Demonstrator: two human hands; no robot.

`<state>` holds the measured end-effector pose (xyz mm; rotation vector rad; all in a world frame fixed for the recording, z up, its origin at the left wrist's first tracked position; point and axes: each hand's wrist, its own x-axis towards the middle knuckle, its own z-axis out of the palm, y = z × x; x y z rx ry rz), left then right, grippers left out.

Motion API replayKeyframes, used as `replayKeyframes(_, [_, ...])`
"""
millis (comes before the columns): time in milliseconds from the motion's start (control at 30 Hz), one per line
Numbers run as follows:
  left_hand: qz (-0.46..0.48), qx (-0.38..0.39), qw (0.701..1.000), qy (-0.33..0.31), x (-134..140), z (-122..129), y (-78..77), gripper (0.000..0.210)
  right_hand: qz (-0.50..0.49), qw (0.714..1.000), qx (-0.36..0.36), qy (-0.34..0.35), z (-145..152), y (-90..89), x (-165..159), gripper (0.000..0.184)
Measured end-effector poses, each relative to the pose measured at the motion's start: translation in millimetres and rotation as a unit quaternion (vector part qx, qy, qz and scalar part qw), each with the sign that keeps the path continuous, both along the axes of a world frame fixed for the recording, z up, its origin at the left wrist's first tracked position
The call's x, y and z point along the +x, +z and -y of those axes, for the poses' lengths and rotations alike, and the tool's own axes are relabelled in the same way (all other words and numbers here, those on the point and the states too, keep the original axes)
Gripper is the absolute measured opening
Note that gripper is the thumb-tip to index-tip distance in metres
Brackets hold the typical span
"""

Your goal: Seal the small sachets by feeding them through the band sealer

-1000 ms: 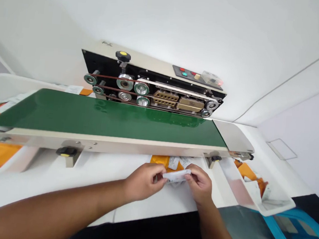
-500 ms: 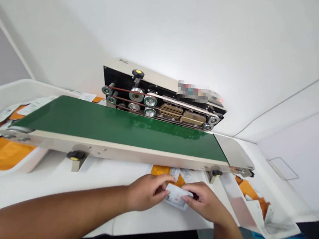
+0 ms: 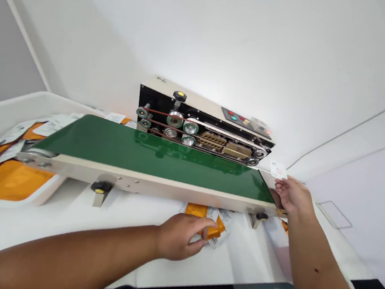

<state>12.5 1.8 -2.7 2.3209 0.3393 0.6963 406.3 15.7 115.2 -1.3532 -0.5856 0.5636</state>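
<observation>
The right hand (image 3: 294,196) is pinching a small white packet (image 3: 278,169) near the right end of the roller machine (image 3: 211,124), beyond the green belt (image 3: 144,154), while the left hand (image 3: 179,238) (its thumb and forefinger stand apart) is near the orange packets (image 3: 196,209) on the white table (image 3: 154,271).

Left grip (image 3: 181,236) loosely curled, fingers parted from thumb, right grip (image 3: 295,196) pinching, forearm (image 3: 320,259) stretched forward
</observation>
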Motion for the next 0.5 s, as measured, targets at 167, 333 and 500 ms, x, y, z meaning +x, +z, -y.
replayKeyframes(167, [0.002, 0.033, 0.999, -0.023, 0, 1, 1.2, 0.043, -0.012, 0.997, -0.033, 0.070, -8, 1.4, -14, 0.018])
replayKeyframes(333, [0.015, 0.052, 0.998, -0.030, 1, 1, -0.8, 0.041, -0.012, 0.988, -0.054, 0.143, -18, 5.3, -35, 0.019])
replayKeyframes(500, [0.018, 0.082, 0.996, -0.027, 2, 1, 1.1, 0.034, 0.049, 0.986, -0.076, 0.140, -19, 6.5, -51, 0.035])
